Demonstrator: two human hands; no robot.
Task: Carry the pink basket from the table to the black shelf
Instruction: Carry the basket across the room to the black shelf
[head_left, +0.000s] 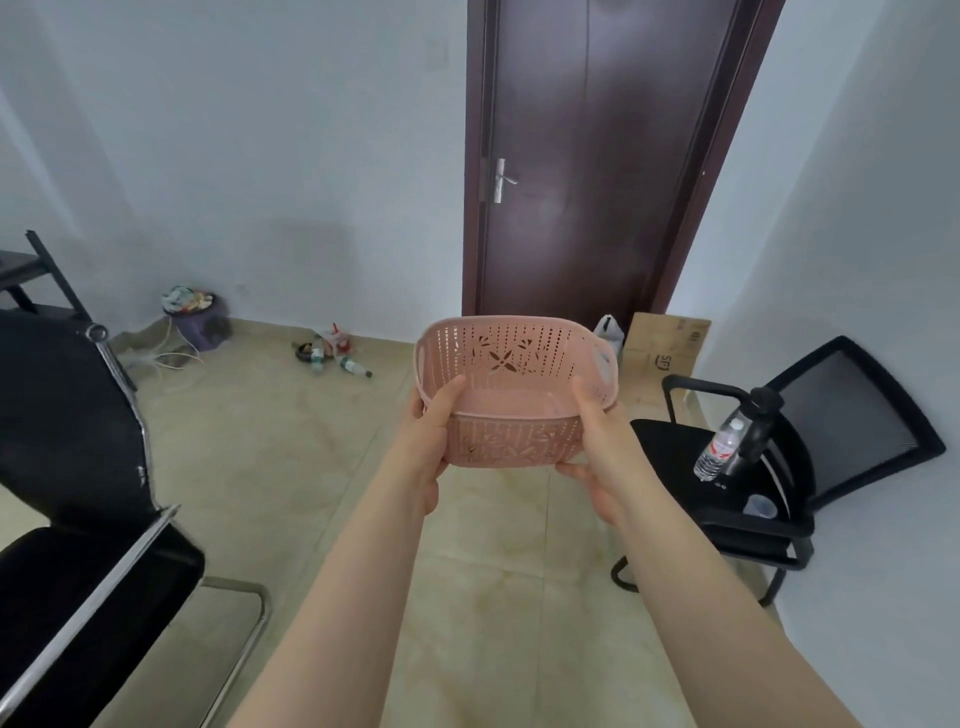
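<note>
The left hand (434, 441) and right hand (597, 447) are gripping the pink basket (514, 364) by its near rim, fingers closed under it. It is looking light, stiff and empty, so holding the rim seems enough.

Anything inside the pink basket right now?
The pink basket looks empty: bare floor and slotted far wall show. The near corners are covered by the left hand and right hand.

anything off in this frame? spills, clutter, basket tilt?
Litter: bottles and wrappers lie scattered on the floor by the far wall, and the purple bin looks overfull. A water bottle leans on the right chair's seat. The pink basket looks intact, gripped in both hands.
</note>
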